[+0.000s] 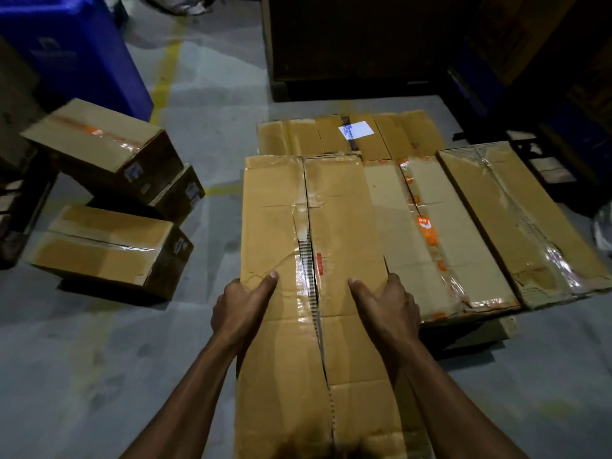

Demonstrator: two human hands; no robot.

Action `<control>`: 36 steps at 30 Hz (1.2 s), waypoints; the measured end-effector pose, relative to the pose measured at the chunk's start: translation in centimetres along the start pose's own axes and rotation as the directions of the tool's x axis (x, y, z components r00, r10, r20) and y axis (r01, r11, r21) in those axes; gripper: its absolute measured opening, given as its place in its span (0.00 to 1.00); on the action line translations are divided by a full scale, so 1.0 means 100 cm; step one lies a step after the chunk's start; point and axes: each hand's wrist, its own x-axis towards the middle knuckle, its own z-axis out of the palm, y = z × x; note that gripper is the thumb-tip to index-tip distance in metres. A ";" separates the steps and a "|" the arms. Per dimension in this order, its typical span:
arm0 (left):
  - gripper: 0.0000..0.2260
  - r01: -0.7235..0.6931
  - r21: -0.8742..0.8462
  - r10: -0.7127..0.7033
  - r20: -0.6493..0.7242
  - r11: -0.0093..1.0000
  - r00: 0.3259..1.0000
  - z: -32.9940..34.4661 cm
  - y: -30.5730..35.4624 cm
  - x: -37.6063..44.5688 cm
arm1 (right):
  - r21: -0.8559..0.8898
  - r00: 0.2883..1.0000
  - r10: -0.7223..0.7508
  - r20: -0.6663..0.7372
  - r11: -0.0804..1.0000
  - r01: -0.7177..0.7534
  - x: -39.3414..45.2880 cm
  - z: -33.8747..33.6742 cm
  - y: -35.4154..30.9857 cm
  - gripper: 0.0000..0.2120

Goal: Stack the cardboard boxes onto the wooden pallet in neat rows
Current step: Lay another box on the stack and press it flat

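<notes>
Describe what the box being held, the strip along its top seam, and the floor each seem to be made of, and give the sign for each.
Held box: brown corrugated cardboard, matt; the torn seam bares the fluted ridges.
Seam strip: probably clear plastic tape, glossy; it glints and wrinkles.
Floor: looks like grey concrete, dull and scuffed, with worn yellow painted lines.

Dim warehouse light falls from above, brightest on the carton tops [314,210] and grey floor [99,359], while the upper right corner sinks into near-black. Glare streaks the packing tape [559,263]. Hard shadows lie under the boxes at left [109,246]. Wide-angle distortion bends the edges; the blue bin [76,48] and frame margins look soft and grainy.
</notes>
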 end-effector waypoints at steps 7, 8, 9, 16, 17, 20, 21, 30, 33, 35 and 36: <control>0.41 0.117 -0.034 -0.116 0.025 0.993 0.993 0.037 0.017 0.036 | -0.025 0.998 0.013 0.064 1.000 -0.012 0.061 0.006 0.013 0.36; 0.42 0.128 -0.042 -0.127 0.027 0.991 0.991 0.042 0.019 0.041 | -0.021 0.997 0.008 0.077 1.000 -0.007 0.070 0.007 0.015 0.36; 0.42 0.141 -0.052 -0.139 0.030 0.989 0.990 0.048 0.021 0.048 | -0.012 0.996 0.004 0.092 1.000 -0.003 0.082 0.009 0.017 0.36; 0.41 0.216 -0.107 -0.212 0.045 0.971 0.976 0.087 0.037 0.094 | -0.076 0.997 -0.069 0.045 0.994 0.072 0.151 0.021 0.026 0.39; 0.39 0.220 -0.116 -0.215 0.048 0.969 0.975 0.092 0.040 0.100 | -0.084 0.996 -0.084 0.043 0.993 0.087 0.159 0.023 0.029 0.38; 0.29 0.239 -0.142 -0.235 0.042 0.961 0.971 0.102 0.042 0.118 | -0.122 0.985 -0.150 0.085 0.980 0.160 0.182 0.027 0.034 0.41; 0.26 0.247 -0.149 -0.243 0.046 0.957 0.969 0.107 0.040 0.125 | -0.147 0.977 -0.173 0.124 0.971 0.190 0.188 0.030 0.037 0.41; 0.19 0.255 -0.236 -0.236 0.106 0.938 0.966 0.129 0.026 0.149 | -0.340 0.928 -0.226 0.298 0.883 0.324 0.199 0.062 0.074 0.48; 0.20 0.258 -0.242 -0.239 0.104 0.935 0.965 0.130 0.028 0.148 | -0.339 0.929 -0.235 0.286 0.882 0.328 0.199 0.063 0.076 0.49; 0.20 0.246 -0.221 -0.227 0.110 0.944 0.968 0.129 0.026 0.149 | -0.357 0.932 -0.224 0.285 0.878 0.320 0.199 0.064 0.075 0.49; 0.20 0.233 -0.200 -0.217 0.098 0.952 0.971 0.130 0.025 0.151 | -0.366 0.935 -0.210 0.286 0.878 0.310 0.200 0.065 0.075 0.49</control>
